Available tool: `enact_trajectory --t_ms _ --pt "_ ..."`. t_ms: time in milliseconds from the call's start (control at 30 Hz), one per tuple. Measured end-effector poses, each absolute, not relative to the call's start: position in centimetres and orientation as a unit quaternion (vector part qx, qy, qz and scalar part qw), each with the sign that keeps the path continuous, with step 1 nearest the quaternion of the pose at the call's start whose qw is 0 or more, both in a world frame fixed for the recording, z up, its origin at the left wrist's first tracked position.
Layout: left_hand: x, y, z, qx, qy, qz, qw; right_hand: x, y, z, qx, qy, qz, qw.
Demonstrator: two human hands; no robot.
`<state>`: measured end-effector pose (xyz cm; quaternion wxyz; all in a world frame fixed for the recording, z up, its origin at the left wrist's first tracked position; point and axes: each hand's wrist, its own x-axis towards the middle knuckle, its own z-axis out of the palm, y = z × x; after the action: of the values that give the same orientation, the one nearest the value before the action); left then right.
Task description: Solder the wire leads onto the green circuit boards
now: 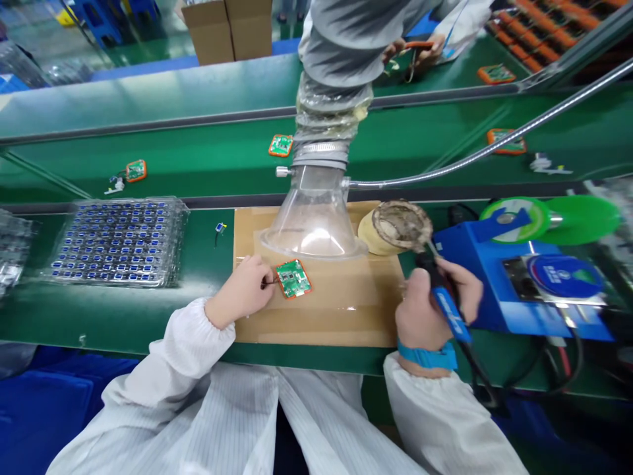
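Note:
My left hand (243, 291) pinches a thin dark wire against the left edge of a small green circuit board (293, 278) lying on a brown cardboard mat (336, 310). My right hand (431, 302) is closed round a blue-handled soldering iron (448, 305), its tip pointing up toward a round tin with a dirty cleaning sponge (399, 225). The iron's black cable runs down past my wrist, which wears a blue strap.
A clear fume-extraction funnel (312, 221) on a grey hose hangs just behind the board. Left lies a tray of several small blue parts (119, 241). A blue soldering station (534, 284) and green solder spool (514, 214) stand right. Another person's hands (410, 53) work across the conveyor.

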<state>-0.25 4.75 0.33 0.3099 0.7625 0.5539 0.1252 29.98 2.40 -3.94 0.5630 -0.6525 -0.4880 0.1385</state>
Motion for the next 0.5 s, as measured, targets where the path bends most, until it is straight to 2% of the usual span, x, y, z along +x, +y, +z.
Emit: enact_trajectory --t_ms 67,167,233,300,400,467,500 --pt "-1.2 4.9 0.7 0.713 0.545 0.167 0.408 29.4 2.5 -3.8 -0.655 -0.449 0.106 0.598" --pt "-3.3 5.6 1.8 0.543 0.535 0.206 0.614 28.3 1.5 -4.1 -0.624 -0.443 0.073 0.639" --pt "-4.7 6.7 2.7 0.438 0.548 0.219 0.678 27.9 0.6 -4.5 -0.618 -0.452 0.071 0.640" --pt "-5.9 8.4 3.7 0.404 0.586 0.232 0.663 27.8 0.0 -5.0 -0.619 -0.458 0.094 0.631" --pt "-7.8 12.5 5.1 0.447 0.655 0.241 0.559 27.6 -0.2 -5.2 -0.620 -0.461 0.113 0.625" --pt "-9.1 16.0 5.9 0.492 0.718 0.253 0.423 27.4 0.0 -5.1 -0.620 -0.462 0.110 0.625" --pt "-9.8 17.8 6.1 0.510 0.760 0.259 0.310 27.3 0.1 -5.0 -0.619 -0.462 0.107 0.626"
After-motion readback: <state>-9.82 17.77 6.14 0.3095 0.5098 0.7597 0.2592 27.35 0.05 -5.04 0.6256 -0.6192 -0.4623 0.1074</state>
